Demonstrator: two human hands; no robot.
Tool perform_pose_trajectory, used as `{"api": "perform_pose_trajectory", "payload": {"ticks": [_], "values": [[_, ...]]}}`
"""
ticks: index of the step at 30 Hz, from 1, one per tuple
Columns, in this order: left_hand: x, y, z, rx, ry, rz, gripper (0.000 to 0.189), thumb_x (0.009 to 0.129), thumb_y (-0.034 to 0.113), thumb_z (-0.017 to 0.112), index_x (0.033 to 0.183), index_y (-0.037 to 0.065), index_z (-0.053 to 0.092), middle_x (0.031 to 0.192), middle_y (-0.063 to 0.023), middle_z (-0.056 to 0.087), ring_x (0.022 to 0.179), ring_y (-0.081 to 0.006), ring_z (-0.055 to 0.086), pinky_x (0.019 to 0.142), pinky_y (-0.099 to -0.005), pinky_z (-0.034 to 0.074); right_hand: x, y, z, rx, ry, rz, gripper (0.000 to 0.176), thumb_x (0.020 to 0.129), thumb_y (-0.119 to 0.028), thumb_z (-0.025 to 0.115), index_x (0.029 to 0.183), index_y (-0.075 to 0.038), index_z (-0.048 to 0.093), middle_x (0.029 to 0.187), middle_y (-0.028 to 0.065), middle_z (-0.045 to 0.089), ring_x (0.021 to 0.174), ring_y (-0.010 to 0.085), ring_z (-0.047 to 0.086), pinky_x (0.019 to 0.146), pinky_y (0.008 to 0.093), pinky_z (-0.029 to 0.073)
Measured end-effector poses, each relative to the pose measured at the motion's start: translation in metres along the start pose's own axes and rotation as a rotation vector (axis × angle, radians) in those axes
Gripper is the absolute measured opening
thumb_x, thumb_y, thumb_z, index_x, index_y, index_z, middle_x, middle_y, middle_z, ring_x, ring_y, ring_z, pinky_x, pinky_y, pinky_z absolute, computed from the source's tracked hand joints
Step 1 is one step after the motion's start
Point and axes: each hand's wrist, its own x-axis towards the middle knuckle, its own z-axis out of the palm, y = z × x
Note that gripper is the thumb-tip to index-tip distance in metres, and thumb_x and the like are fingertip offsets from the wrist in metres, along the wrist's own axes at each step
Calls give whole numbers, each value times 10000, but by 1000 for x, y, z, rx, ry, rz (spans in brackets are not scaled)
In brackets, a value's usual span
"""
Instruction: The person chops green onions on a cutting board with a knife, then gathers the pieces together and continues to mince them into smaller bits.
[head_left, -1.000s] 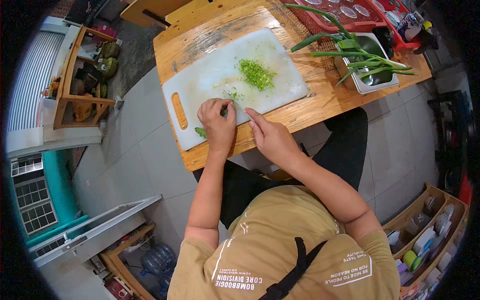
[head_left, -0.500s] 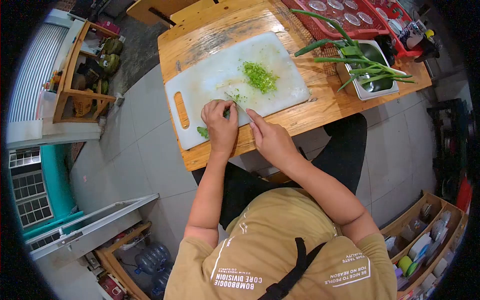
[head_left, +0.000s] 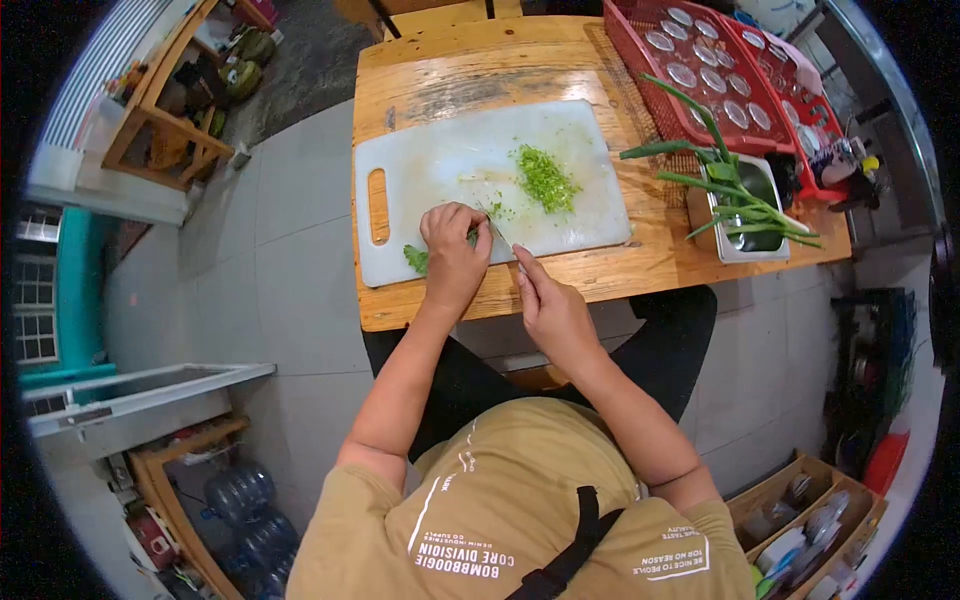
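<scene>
My left hand [head_left: 456, 248] is closed over a bunch of leafy green herbs [head_left: 415, 258] on the white cutting board [head_left: 420, 165]. Some leaves stick out to the left of the hand; the rest lies hidden under the fingers. In my right hand [head_left: 552, 308] is a knife [head_left: 502, 236], its thin blade beside the left fingertips and its handle mostly covered by my grip. A few small green bits lie just beyond the blade. Farther up and right on the board sits a pile of finely chopped greens [head_left: 546, 182].
The board lies on a wooden table [head_left: 470, 70]. To the right, a metal container [head_left: 755, 250] holds long green onions [head_left: 745, 200]. Behind it stand red plastic baskets [head_left: 650, 90] with several clear-lidded cups. Large water bottles [head_left: 240, 492] stand at lower left.
The camera view has turned, so the table and board appear shifted and rotated. Both hands stay at about the same place on the board, with the knife by the left fingers.
</scene>
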Motion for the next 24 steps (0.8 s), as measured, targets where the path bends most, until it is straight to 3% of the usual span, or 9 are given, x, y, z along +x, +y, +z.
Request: {"api": "perform_pose_trajectory", "payload": {"ticks": [4,9,12,18,24], "values": [[0,1,-1,-17,9,-7,69,906,68,738,949,41,691,988,-119,652,1104,-346,595,1087,-484,404,12,8,14,-102,21,-59,397,1111,-200,588,1497,-121,630,793,300,697,741,499,700,691,579,543],[0,-1,1,-32,25,-23,81,903,68,747,947,39,686,1011,-131,642,1114,-360,585,1084,-489,410,7,9,3,105,34,-37,393,1126,-214,582,1505,-121,622,794,312,690,755,499,713,685,541,548],[-2,-1,1,-47,22,-26,90,896,64,753,944,39,682,1013,-138,630,1114,-368,579,1077,-489,415,-1,0,-6,112,-22,33,388,1129,-220,584,1501,-122,626,810,314,693,770,495,722,684,530,549],[-2,-1,1,-52,37,-21,91,887,50,755,936,36,679,1012,-142,627,1099,-373,577,1061,-493,426,-1,9,3,71,-2,-65,389,1130,-216,586,1505,-120,625,821,309,697,741,484,718,683,518,550],[0,0,2,-52,67,-13,77,884,37,752,919,31,684,1000,-142,623,1085,-373,577,1047,-494,434,4,1,-1,127,-13,0,385,1135,-213,580,1507,-126,625,834,308,704,753,477,729,691,509,556]]}}
